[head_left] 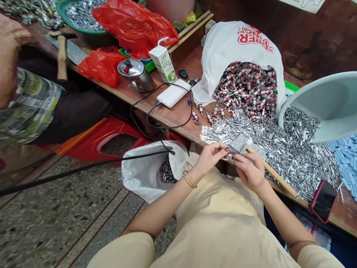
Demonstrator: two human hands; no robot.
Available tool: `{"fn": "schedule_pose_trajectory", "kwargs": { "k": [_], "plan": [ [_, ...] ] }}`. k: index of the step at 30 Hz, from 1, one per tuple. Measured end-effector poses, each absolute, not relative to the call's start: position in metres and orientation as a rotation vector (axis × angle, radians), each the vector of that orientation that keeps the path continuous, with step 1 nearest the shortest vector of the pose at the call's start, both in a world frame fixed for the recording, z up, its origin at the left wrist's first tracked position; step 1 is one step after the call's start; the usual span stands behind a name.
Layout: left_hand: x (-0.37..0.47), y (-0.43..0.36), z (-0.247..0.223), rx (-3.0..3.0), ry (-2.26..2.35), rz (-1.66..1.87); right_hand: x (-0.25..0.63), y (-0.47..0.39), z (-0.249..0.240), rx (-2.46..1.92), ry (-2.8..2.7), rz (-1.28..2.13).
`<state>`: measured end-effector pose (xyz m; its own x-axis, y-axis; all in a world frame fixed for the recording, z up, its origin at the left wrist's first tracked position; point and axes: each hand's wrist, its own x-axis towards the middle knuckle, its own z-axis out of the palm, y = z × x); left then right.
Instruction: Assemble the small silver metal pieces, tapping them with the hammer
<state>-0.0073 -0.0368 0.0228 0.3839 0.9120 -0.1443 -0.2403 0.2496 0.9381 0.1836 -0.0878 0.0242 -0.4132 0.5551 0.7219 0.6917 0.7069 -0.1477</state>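
Note:
Just over the table's front edge, my two hands meet around a small red-and-silver metal part (229, 155). The fingertips of my left hand (209, 158), with a gold bangle on its wrist, pinch one end. My right hand (251, 169) has its fingers closed at the other end; some detail there is hidden by the fingers. Right behind them lies a flat speckled grey metal block (240, 142). A tool's wooden handle (275, 175) runs along the edge beside my right hand. Loose silver metal pieces (290, 156) spread out beyond.
A white bag (240, 41) spills similar red-and-silver parts. A tipped grey basin (334, 104), blue pieces (346, 160) and a phone (323, 201) are at right. A power bank (173, 95), steel mug (136, 76) and drink carton (163, 63) stand left. An open sack (139, 167) is below; another person's arm (8, 63) is at far left.

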Motion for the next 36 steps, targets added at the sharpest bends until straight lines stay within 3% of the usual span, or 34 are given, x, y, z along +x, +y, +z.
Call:
{"fn": "schedule_pose_trajectory", "kwargs": {
  "k": [36],
  "plan": [
    [-0.0028, -0.0467, 0.0233, 0.974, 0.862, 0.944, 0.1797, -0.0881, 0.0198, -1.011, -2.026, -0.009]
  ]
}}
